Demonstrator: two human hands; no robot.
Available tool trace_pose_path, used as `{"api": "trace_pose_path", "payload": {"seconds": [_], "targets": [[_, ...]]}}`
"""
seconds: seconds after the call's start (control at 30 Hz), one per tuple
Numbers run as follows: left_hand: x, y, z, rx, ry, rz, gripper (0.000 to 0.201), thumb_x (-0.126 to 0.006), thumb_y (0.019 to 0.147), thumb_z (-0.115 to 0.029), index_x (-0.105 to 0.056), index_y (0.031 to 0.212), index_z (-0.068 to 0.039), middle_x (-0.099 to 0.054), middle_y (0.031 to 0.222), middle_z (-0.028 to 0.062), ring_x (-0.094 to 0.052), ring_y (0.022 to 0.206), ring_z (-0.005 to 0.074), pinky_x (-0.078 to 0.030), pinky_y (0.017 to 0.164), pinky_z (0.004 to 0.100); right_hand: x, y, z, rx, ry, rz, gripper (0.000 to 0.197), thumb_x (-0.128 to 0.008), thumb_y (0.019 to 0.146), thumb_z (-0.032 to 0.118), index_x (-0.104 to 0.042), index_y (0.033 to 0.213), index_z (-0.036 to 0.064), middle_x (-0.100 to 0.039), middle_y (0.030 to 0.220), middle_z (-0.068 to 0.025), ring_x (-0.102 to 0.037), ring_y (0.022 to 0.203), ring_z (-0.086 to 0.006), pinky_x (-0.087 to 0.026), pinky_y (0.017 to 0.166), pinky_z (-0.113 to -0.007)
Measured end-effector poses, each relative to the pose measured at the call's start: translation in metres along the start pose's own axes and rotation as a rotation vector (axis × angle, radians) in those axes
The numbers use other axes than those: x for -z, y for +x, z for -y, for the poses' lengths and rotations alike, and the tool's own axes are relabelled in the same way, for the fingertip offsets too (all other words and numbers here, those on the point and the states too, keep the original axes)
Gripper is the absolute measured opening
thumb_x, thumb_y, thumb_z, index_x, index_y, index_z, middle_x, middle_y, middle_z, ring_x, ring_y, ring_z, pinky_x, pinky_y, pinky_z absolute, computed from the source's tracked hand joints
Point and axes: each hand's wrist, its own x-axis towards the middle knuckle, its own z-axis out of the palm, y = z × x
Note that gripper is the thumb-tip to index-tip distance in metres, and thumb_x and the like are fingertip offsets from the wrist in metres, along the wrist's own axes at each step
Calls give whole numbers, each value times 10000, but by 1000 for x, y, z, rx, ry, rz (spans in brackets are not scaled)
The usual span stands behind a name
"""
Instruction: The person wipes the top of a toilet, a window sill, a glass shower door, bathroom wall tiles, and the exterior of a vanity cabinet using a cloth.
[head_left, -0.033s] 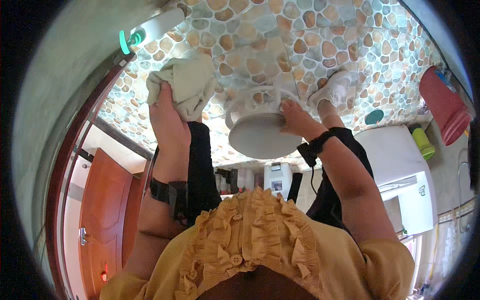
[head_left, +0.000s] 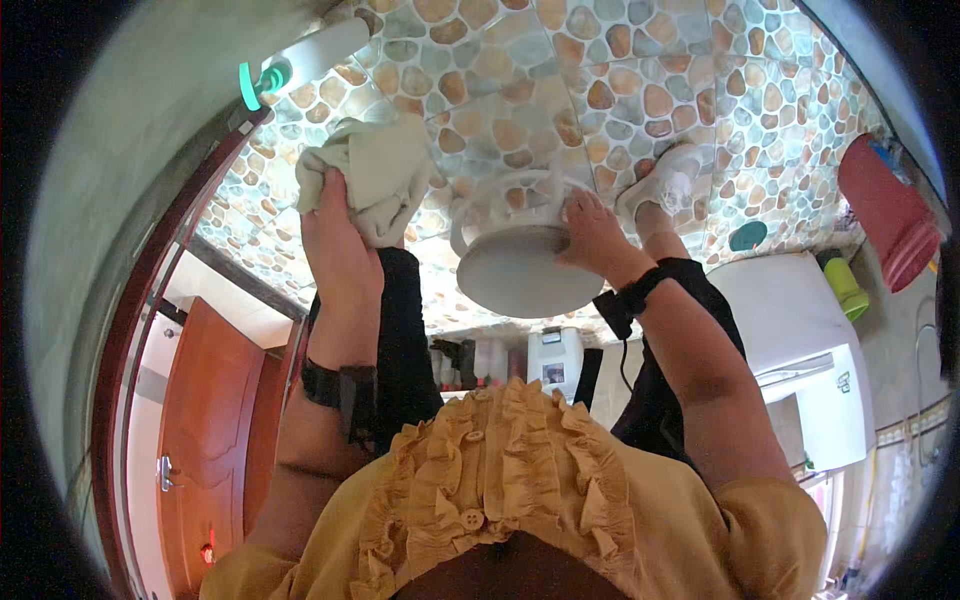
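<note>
My left hand [head_left: 338, 235] is closed around a bunched, pale cream cloth [head_left: 372, 180], held out to the left above the floor. Before me, in the middle, is a white round-topped stool [head_left: 525, 278], its smooth disc facing toward me and its white curved frame showing beyond it. At the disc's right edge, my right hand [head_left: 600, 240] grips the stool, thumb near the rim and fingers over the frame side. Whether the stool touches the floor I cannot tell.
A white bottle with a green pump [head_left: 310, 58] is by the left wall. A brown wooden door [head_left: 210, 440] is at the lower left. To the right are a white appliance [head_left: 790, 310], a lime-green container [head_left: 845, 285] and a reddish object [head_left: 890, 210]. Pebble-patterned tiles [head_left: 480, 110] cover the floor.
My right hand's fingers have shifted slightly and look straighter along the stool's edge. The cloth in my left hand has moved down very slightly.
</note>
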Motion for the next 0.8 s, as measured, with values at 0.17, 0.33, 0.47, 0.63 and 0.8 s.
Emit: {"api": "trace_pose_path", "payload": {"seconds": [0.17, 0.33, 0.47, 0.63, 0.8], "targets": [[-3, -2, 7, -2, -22, 27, 407, -523, 991, -202, -468, 1323, 27, -579, 1238, 137, -604, 1109, 218, -517, 926, 339, -6, 32, 45, 385, -235, -216, 871, -845, 603, 320, -476, 1361, 99, -417, 1420, -187, -361, 1344, -368, -275, 1089, -566], [-2, 0, 11, -22, -3, 22, 405, -464, 1027, -256, -470, 1326, 18, -577, 1250, 152, -600, 1125, 257, -522, 933, 363, -45, 79, 114, 583, -104, 86, 619, -790, 712, 119, -575, 1292, 97, -571, 1237, -205, -553, 1184, -367, -461, 918, -514], [1, 1, 17, -95, 148, 92, 403, -466, 1028, -261, -479, 1312, 24, -583, 1240, 150, -601, 1121, 250, -524, 927, 356, -72, 106, 134, 405, -253, 278, 434, -752, 704, 158, -656, 1122, 90, -653, 1082, -129, -626, 1050, -326, -473, 879, -493], [3, -3, 8, 29, -43, 7, 405, -514, 999, -190, -459, 1330, 38, -582, 1241, 128, -603, 1118, 215, -514, 937, 336, 0, 63, 83, 332, -129, -5, 312, -721, 741, 205, -648, 995, 39, -650, 947, -142, -640, 946, -337, -493, 821, -484], [7, 2, 10, 28, -12, 41, 405, -513, 1001, -194, -461, 1332, 34, -582, 1242, 128, -606, 1112, 212, -518, 931, 333, 123, 20, 18, 90, -208, -337, 811, -797, 666, 238, -464, 1387, 76, -465, 1393, -210, -387, 1353, -337, -283, 1122, -513]]}}
